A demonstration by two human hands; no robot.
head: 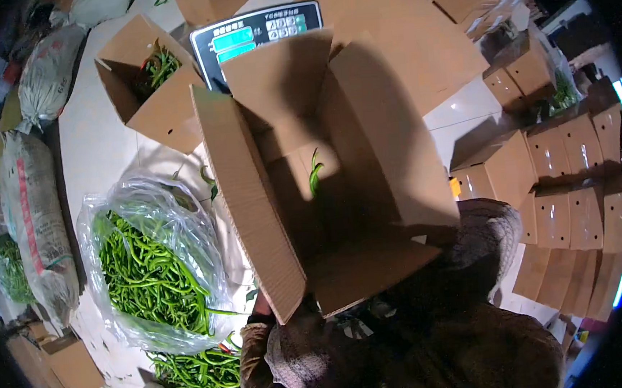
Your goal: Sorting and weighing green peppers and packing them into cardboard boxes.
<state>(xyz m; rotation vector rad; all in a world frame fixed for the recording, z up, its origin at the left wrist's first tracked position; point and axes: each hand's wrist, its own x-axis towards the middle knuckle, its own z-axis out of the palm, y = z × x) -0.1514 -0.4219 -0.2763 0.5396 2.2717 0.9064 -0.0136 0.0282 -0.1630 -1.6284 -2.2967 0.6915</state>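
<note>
A large open cardboard box stands before me with its flaps spread. One or two green chili peppers lie on its bottom. Behind the lower corner of the left flap, a small part of my left hand shows below the clear plastic bag. The flap hides its fingers, so I cannot tell whether it grips anything. My right hand is out of view. To the left, the clear plastic bag holds many green chili peppers. More loose green peppers are piled below it.
A digital scale with lit displays sits behind the box. At upper left, a smaller cardboard box contains peppers. Woven sacks line the left side. Stacked cardboard boxes stand at right, and flat cardboard lies beyond the scale.
</note>
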